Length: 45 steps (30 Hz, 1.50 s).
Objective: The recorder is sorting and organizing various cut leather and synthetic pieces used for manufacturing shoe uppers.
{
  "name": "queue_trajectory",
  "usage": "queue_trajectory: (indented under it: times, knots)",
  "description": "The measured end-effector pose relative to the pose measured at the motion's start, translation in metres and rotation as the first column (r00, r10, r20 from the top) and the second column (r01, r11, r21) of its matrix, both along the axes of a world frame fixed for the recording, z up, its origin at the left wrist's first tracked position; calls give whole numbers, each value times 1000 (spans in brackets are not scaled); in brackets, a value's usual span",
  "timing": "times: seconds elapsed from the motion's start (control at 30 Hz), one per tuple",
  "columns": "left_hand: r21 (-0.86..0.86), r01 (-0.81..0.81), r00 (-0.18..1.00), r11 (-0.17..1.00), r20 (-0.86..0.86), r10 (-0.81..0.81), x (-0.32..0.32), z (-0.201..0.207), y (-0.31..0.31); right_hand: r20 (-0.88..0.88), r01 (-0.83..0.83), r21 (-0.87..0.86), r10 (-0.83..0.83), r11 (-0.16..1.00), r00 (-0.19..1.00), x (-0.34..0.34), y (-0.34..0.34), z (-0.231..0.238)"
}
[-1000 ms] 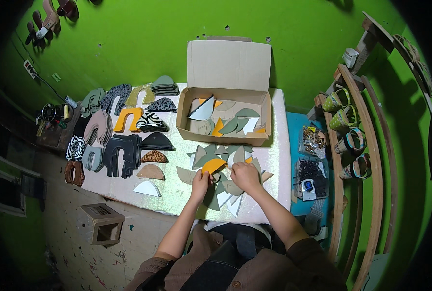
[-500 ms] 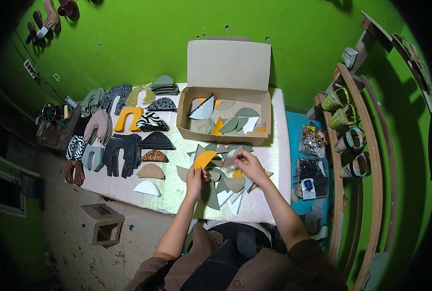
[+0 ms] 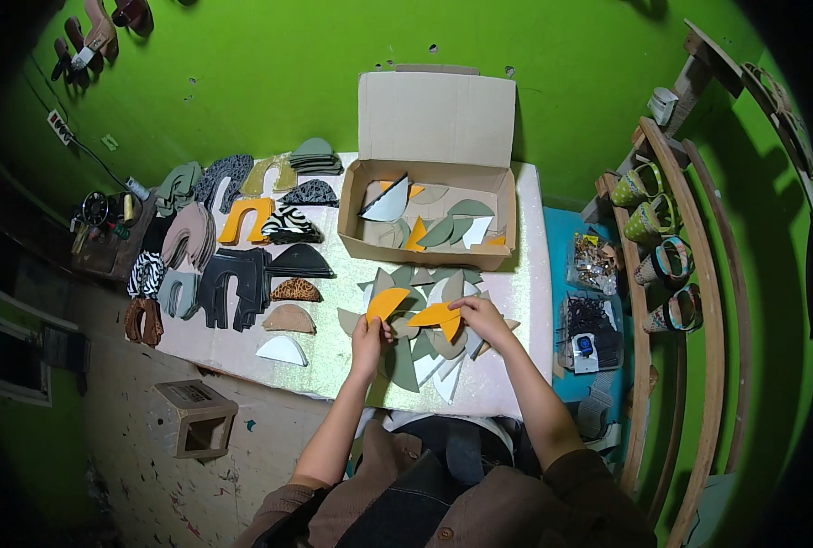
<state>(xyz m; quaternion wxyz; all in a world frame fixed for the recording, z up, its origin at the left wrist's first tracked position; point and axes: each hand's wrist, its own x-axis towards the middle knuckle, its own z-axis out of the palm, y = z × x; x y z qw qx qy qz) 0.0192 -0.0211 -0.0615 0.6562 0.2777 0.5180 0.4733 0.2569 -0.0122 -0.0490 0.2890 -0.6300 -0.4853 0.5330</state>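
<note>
In the head view, I have the left hand [image 3: 367,342] pinching a yellow half-round piece [image 3: 387,302], the right hand [image 3: 481,320] gripping yellow pieces [image 3: 434,316], above a mixed pile [image 3: 402,363] on the desk [image 3: 337,367]. Matched stacks [image 3: 229,283] lie leftward; pile and box [image 3: 424,249] look unsorted.

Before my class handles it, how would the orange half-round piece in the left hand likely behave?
The orange half-round piece is probably light, as the left hand holds it near its lower end. It seems fairly stiff: it juts out without visible droop. Being flat, it would likely slide rather than roll.
</note>
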Motion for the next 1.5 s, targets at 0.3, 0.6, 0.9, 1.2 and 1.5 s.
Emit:
queue_trajectory:
  times: [0.3,0.6,0.9,1.2,1.5]
  knots:
    - [25,32,999,999,-2,-32,0,1,2,-37,135,239,-130,961,991,-6,-6,-3]
    - [-9,166,986,986,-29,-166,-9,7,4,25,281,605,-370,745,929,-26,-1,47]
    - [-100,379,924,920,-13,-382,-30,22,13,121,-168,400,130,901,984,-75,13,42]
    - [-39,576,813,816,-80,-577,-80,13,30,117,-198,278,172,940,978,-130,25,27]
    - [-69,517,856,853,44,-515,-133,14,53,362,-386,385,247,838,899,-178,30,40]
